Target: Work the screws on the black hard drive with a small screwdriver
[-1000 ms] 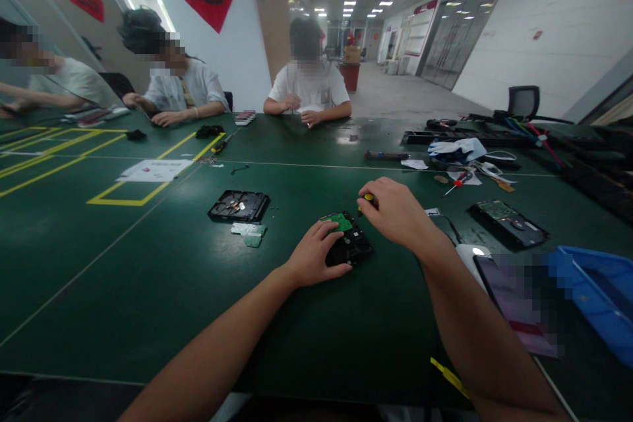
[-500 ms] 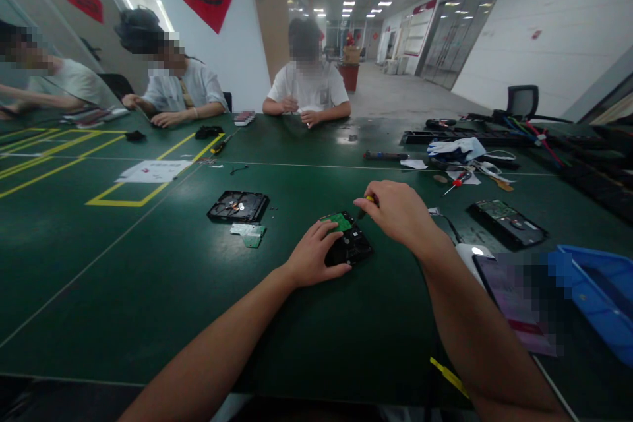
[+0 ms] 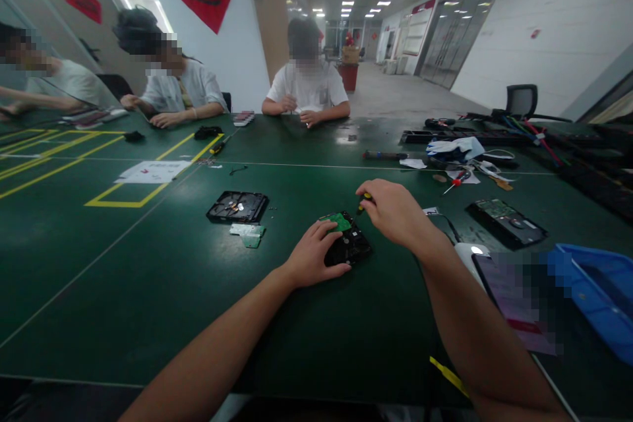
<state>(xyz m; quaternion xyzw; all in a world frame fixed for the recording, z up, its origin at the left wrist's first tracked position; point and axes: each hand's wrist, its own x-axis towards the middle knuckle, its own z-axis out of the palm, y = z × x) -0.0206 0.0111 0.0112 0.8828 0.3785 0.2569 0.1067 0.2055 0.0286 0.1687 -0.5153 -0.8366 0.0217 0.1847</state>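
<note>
Left hand point(image 3: 316, 254) — open, palm down, pressing the near-left edge of the hard drive point(image 3: 353, 249), which lies mid-table just ahead, green circuit board point(image 3: 338, 220) upward. Right hand point(image 3: 395, 211) — closed round a yellow-handled screwdriver point(image 3: 366, 196), shaft slanting down-left onto the drive's far corner. No label on the drive is legible.

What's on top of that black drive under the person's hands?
A green circuit board lies on the drive. The left hand presses its near side, hiding what is beneath; the right hand holds a screwdriver there.
</note>
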